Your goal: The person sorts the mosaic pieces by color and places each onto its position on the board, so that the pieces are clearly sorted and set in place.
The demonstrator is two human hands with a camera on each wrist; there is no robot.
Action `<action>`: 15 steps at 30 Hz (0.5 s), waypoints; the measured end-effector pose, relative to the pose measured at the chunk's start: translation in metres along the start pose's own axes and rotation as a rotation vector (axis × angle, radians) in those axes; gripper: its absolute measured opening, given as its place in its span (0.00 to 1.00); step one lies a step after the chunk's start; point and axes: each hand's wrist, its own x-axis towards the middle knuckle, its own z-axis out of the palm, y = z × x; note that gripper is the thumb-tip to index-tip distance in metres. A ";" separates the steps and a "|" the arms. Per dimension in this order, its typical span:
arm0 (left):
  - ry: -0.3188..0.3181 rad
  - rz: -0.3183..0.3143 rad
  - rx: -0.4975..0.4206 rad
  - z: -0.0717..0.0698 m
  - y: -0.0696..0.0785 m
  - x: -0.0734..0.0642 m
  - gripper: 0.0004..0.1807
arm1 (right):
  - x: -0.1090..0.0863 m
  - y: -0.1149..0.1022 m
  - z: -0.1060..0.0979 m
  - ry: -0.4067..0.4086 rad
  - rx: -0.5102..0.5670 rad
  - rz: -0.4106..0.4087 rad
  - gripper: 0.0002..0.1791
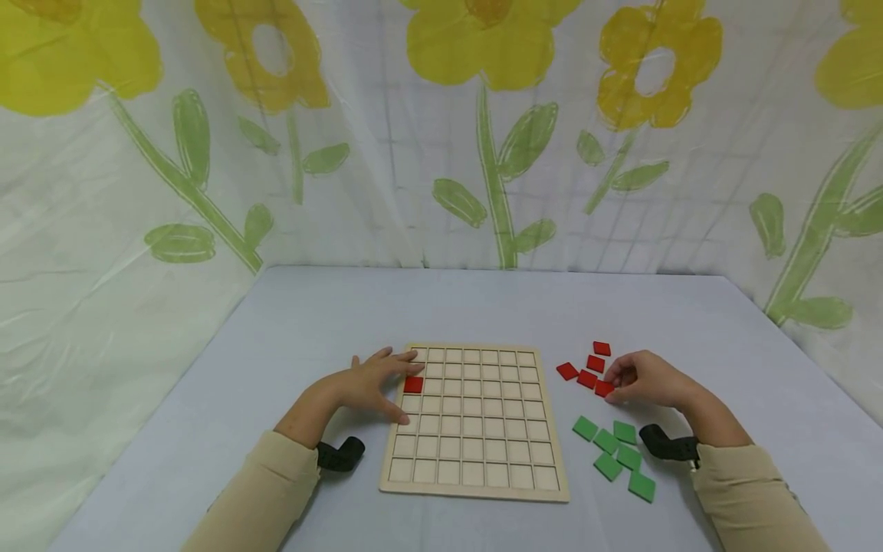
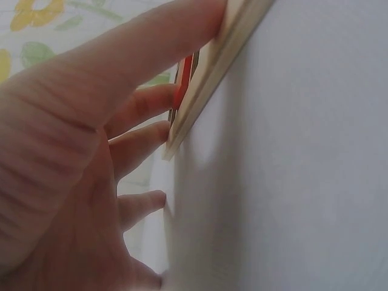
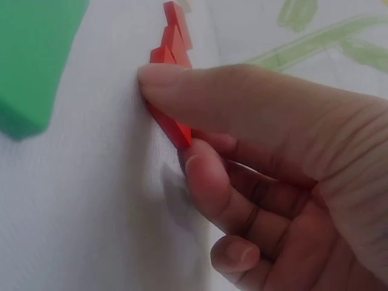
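Note:
A wooden grid board (image 1: pixel 476 491) lies flat on the table, with one red square tile (image 1: pixel 413 385) in a cell of its left column. My left hand (image 1: pixel 369 382) spreads its fingers over the board's left edge, thumb and fingertips touching the frame around that tile. In the left wrist view the thumb (image 2: pixel 151 48) lies along the wooden rim. To the right of the board, my right hand (image 1: pixel 648 379) pinches a red tile (image 1: pixel 604 389) between thumb and finger. The right wrist view shows this red tile (image 3: pixel 171 126) tilted, close to the tabletop, partly hidden by the thumb.
Several loose red tiles (image 1: pixel 596 363) lie just left of and beyond my right hand. Nearer the front, several green tiles (image 1: pixel 606 441) are scattered between the board and my right wrist. A white curtain (image 1: pixel 386 192) with painted flowers hangs behind the table's far edge.

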 end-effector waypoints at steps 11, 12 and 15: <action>-0.001 -0.008 -0.001 -0.001 0.000 -0.001 0.45 | 0.000 0.006 -0.002 -0.047 0.005 -0.046 0.15; -0.002 -0.011 -0.002 -0.001 0.001 -0.001 0.45 | -0.001 0.005 -0.003 -0.052 0.007 -0.046 0.15; -0.007 -0.011 -0.001 -0.001 0.002 0.000 0.45 | -0.003 0.003 -0.006 -0.060 -0.002 -0.049 0.15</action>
